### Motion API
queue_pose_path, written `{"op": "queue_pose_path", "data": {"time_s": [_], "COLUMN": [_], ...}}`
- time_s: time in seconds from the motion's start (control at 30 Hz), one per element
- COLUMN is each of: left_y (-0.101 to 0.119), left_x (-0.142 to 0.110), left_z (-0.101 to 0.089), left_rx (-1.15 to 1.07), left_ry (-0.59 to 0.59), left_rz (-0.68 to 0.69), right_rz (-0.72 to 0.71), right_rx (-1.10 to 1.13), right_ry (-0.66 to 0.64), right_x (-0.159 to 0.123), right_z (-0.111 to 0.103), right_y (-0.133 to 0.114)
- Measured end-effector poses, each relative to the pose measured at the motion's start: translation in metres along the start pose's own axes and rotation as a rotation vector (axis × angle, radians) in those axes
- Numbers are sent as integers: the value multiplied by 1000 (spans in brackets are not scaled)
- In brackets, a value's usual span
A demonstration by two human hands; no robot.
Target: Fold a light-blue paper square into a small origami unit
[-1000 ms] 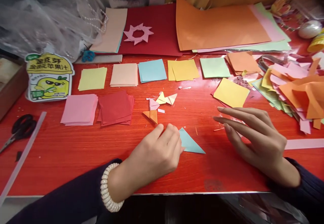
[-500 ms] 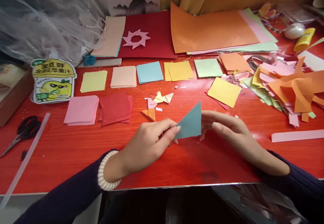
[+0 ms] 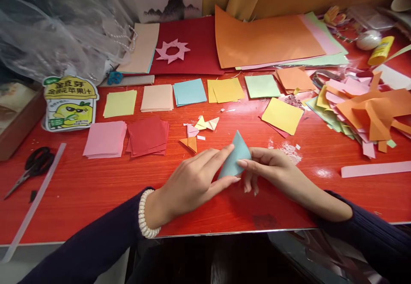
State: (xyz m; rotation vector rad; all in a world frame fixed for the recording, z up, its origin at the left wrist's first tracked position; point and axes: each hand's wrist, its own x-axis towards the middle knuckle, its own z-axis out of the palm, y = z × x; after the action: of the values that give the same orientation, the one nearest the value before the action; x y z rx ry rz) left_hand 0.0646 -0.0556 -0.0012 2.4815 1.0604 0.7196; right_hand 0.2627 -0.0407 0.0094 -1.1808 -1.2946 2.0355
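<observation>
Between my two hands, above the red table, is a blue piece of paper (image 3: 236, 158) folded into a triangle and bowed a little. My left hand (image 3: 201, 175) grips it along its left side, fingers on its near face and thumb by the lower edge. At the right edge, my right hand (image 3: 268, 164) pinches it, thumb in front and the other fingers partly hidden behind. Just beyond the hands lie small folded pieces in orange (image 3: 189, 144), pink (image 3: 192, 131) and pale yellow (image 3: 207, 124).
Stacks of square paper, including blue (image 3: 190, 91), pink (image 3: 105, 139) and red (image 3: 148, 137), lie across the table. Paper scraps (image 3: 369, 108) heap up at right. Scissors (image 3: 35, 164) lie at left near a pale strip (image 3: 37, 198). A pink folded ring (image 3: 172, 51) rests at the back.
My right hand has come in from the right and now pinches the blue paper's right edge. My left hand has shifted its fingers up onto the paper, which now bows.
</observation>
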Motion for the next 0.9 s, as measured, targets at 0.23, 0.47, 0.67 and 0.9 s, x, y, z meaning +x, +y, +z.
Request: {"op": "queue_pose_path", "data": {"time_s": [0.23, 0.47, 0.67, 0.9], "left_y": [4, 6, -4, -9], "left_x": [1, -1, -5, -4], "left_z": [-2, -6, -1, 2], "left_rx": [-151, -272, 397, 445], "left_ry": [76, 63, 130, -113], "left_rz": [-41, -284, 149, 415], "right_rz": [-30, -33, 33, -217], "right_rx": [-195, -342, -567, -1200], "right_ry": [113, 216, 98, 424], "right_x": [-4, -7, -6, 2], "right_z": [0, -6, -5, -17], "right_y": [4, 0, -6, 9]}}
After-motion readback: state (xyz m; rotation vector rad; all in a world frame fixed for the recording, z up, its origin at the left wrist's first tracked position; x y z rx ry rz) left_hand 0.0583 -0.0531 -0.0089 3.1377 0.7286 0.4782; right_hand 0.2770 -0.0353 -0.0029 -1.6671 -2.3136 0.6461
